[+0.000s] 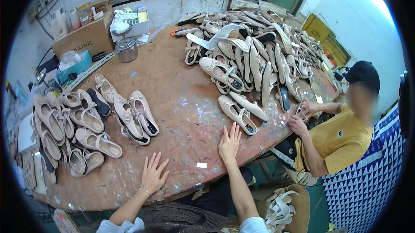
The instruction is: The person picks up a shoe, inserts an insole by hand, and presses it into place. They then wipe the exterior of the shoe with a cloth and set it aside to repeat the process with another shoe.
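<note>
My left hand point(154, 173) lies palm down near the table's front edge, fingers spread, holding nothing. Farther right, my right hand point(229, 143) rests with its fingers stretched toward the heap, also holding nothing. Just beyond its fingertips is a beige strap shoe point(237, 114) with a bow. Beyond my left hand sit a few beige shoes point(137, 116) with dark soles. More beige shoes point(88, 120) form a cluster at the left. A large heap of such shoes point(255, 56) covers the back right of the table. A small white paper piece point(201, 165) lies between my hands.
The brown worktable point(173, 82) carries a lidded metal can point(126, 50), a cardboard box point(84, 34) and a blue tissue box point(74, 66) at the back left. On the right, a person in yellow point(337, 142) handles a shoe. An open carton point(298, 207) with white pieces stands below.
</note>
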Tool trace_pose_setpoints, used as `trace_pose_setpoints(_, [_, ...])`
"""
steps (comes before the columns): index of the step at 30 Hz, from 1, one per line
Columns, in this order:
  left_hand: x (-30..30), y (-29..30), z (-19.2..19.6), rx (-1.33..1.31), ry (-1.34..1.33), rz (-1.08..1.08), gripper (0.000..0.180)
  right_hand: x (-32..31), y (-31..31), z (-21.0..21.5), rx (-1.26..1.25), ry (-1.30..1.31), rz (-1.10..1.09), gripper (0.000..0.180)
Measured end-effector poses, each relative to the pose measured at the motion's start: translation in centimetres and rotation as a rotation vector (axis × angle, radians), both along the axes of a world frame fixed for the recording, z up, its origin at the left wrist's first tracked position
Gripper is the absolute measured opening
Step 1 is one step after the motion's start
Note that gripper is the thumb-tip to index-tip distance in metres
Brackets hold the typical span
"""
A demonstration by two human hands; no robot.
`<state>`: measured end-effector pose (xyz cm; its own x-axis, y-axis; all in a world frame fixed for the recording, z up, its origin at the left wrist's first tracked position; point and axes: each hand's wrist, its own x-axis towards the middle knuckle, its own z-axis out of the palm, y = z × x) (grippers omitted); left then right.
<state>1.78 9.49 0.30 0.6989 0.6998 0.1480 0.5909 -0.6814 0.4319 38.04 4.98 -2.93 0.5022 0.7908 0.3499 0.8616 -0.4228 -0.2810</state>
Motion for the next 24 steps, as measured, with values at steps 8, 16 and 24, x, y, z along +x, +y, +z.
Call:
trace_pose_setpoints(8, [0.4, 0.0, 0.6, 0.004, 0.042, 0.026, 0.052, 0.7, 0.5, -0.2, -0.007, 0.073, -0.004, 0.045])
trace_pose_setpoints(16, [0.7, 0.4, 0.5, -0.068, 0.02, 0.112, 0.052, -0.4, 0.6, 1.1, -0.003, 0.024, -0.01, 0.048])
trace_pose_setpoints(24, [0.8, 1.1, 0.7, -0.154, 0.004, 0.244, 0.042, 0.1, 0.5, 2.4, -0.224, 0.132, 0.071, 0.055])
